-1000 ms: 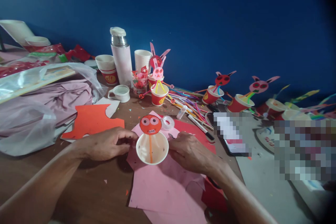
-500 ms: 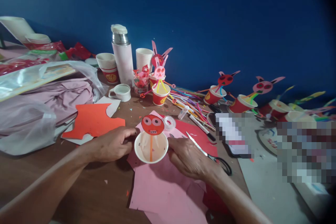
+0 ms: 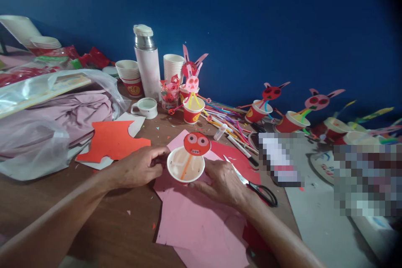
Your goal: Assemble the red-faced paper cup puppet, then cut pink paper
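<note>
Between my hands is a paper cup (image 3: pixel 173 176), tipped so its open mouth faces me. An orange stick (image 3: pixel 186 166) rises inside it, bearing a round red paper face (image 3: pixel 197 145) with pink eyes. My left hand (image 3: pixel 143 169) is closed at the cup's left side, fingers curled and their tips partly hidden. My right hand (image 3: pixel 222 182) grips the right side, its thumb low on the front. Pink paper sheets (image 3: pixel 201 226) lie under the cup. Close to my right hand are scissors (image 3: pixel 264 192) with black handles, resting partly on red paper (image 3: pixel 246 163).
An orange paper piece (image 3: pixel 114 140) and plastic-wrapped fabric (image 3: pixel 78 117) lie left. Behind stand a white thermos (image 3: pixel 148 67), a mug lid (image 3: pixel 146 108), stacked cups (image 3: pixel 128 79) and finished-looking cup figures (image 3: pixel 194 111). Coloured sticks (image 3: pixel 232 119), a marker (image 3: pixel 241 150) and a phone (image 3: pixel 279 161) lie right.
The cup has turned, and its red face has swung right and slightly up. My right thumb now shows at the cup's front. The clear tape roll behind is now covered by the face.
</note>
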Demonstrator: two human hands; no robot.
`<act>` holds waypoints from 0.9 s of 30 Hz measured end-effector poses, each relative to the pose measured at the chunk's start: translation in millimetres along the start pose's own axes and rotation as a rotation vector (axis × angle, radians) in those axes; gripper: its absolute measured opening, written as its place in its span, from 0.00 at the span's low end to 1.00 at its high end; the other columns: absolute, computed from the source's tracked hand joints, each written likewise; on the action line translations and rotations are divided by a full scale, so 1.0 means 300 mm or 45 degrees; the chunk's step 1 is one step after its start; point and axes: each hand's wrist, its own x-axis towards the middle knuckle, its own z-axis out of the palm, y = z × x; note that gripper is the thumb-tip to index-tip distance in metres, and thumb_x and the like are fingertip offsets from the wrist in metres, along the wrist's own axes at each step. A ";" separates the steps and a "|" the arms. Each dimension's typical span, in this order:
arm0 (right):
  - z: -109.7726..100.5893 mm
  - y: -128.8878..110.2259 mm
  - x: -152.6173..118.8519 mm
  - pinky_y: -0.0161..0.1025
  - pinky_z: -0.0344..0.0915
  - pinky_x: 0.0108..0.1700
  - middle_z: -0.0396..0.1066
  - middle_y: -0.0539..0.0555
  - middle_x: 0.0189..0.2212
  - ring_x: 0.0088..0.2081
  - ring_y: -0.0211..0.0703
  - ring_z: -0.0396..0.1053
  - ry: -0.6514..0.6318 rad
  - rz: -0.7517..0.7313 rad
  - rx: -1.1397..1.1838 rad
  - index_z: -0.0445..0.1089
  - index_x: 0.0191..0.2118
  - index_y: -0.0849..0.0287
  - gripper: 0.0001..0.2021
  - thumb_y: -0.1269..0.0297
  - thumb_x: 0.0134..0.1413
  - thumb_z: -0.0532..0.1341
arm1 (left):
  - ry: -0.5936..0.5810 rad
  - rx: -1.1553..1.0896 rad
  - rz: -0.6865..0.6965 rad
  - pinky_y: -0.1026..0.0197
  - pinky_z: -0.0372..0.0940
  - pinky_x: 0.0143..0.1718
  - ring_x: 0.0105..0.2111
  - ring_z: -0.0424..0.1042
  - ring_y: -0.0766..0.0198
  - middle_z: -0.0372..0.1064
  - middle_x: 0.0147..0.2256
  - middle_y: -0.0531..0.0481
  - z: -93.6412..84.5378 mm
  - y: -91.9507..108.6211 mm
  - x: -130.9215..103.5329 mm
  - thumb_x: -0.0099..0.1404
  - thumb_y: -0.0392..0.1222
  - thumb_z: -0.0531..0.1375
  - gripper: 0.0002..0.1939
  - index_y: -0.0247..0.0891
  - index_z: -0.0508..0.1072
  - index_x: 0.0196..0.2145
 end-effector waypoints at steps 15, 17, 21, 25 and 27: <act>0.004 0.010 0.010 0.36 0.47 0.28 0.70 0.54 0.24 0.27 0.40 0.63 0.053 -0.059 -0.044 0.67 0.32 0.59 0.15 0.52 0.54 0.54 | 0.080 -0.430 0.266 0.52 0.62 0.48 0.51 0.63 0.53 0.61 0.53 0.48 0.006 -0.032 0.028 0.56 0.34 0.53 0.17 0.41 0.69 0.44; -0.007 0.003 0.013 0.36 0.47 0.28 0.70 0.54 0.24 0.26 0.40 0.63 0.019 -0.037 -0.064 0.67 0.33 0.59 0.17 0.49 0.55 0.53 | 0.088 -0.463 0.274 0.51 0.61 0.49 0.50 0.63 0.52 0.60 0.53 0.48 0.006 -0.031 0.029 0.57 0.36 0.52 0.18 0.42 0.68 0.46; -0.030 -0.010 0.021 0.36 0.45 0.26 0.70 0.52 0.23 0.24 0.38 0.63 -0.078 0.015 -0.098 0.67 0.30 0.60 0.23 0.42 0.55 0.50 | 0.115 -0.409 0.329 0.52 0.59 0.51 0.51 0.62 0.52 0.59 0.54 0.47 0.006 -0.009 0.023 0.58 0.40 0.52 0.19 0.40 0.67 0.48; -0.037 -0.018 0.029 0.36 0.45 0.27 0.71 0.53 0.24 0.25 0.38 0.64 -0.076 0.035 -0.126 0.68 0.31 0.60 0.24 0.42 0.55 0.50 | 0.176 -0.259 0.299 0.52 0.55 0.55 0.54 0.59 0.51 0.60 0.54 0.47 0.023 0.016 0.018 0.58 0.42 0.55 0.18 0.41 0.68 0.47; -0.036 -0.021 0.031 0.36 0.47 0.27 0.71 0.53 0.24 0.25 0.39 0.65 -0.078 0.038 -0.132 0.68 0.32 0.60 0.23 0.42 0.55 0.51 | 0.183 -0.195 0.311 0.52 0.55 0.56 0.55 0.60 0.51 0.60 0.54 0.47 0.037 0.021 0.019 0.57 0.41 0.56 0.16 0.41 0.70 0.45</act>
